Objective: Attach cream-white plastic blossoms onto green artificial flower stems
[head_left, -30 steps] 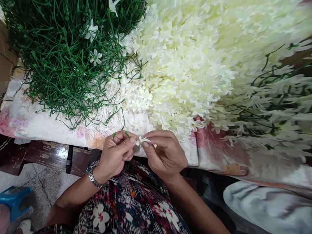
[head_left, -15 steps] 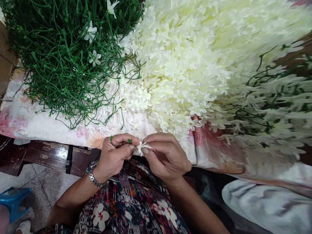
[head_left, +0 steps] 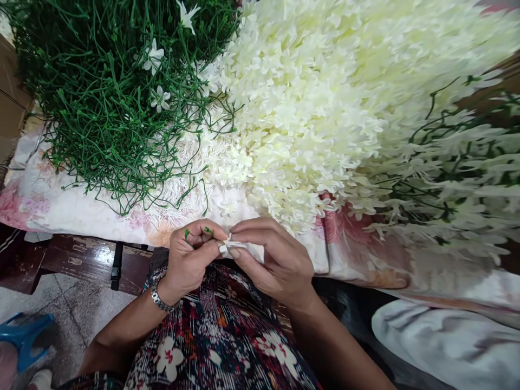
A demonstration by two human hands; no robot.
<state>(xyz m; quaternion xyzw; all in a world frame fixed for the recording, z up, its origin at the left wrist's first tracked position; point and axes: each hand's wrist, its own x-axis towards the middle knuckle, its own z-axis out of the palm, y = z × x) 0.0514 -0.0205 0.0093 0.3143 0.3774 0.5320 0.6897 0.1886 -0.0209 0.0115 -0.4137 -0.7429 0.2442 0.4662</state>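
My left hand [head_left: 193, 254], with a metal watch on its wrist, is closed in a pinch. Small green tips of an artificial flower stem [head_left: 208, 231] poke out between its fingers; the rest of the stem is hidden. My right hand [head_left: 280, 257] pinches a small white artificial flower [head_left: 227, 246] between thumb and fingers. The flower touches the fingertips of my left hand, and both hands meet at the table's near edge. Beyond them lie a heap of green plastic stems [head_left: 109, 119] on the left and a big heap of cream-white petals [head_left: 300, 119] on the right.
Thin white stamens [head_left: 174, 200] lie between the heaps on the flowered tablecloth [head_left: 81, 208]. Assembled white flower sprays [head_left: 450, 179] spread at the right. A blue stool [head_left: 26, 336] stands on the floor at lower left, and pale grey cloth [head_left: 439, 341] sits at lower right.
My right hand has shifted slightly left, bringing the white flower against the fingertips of my left hand. The flower is now more covered by fingers.
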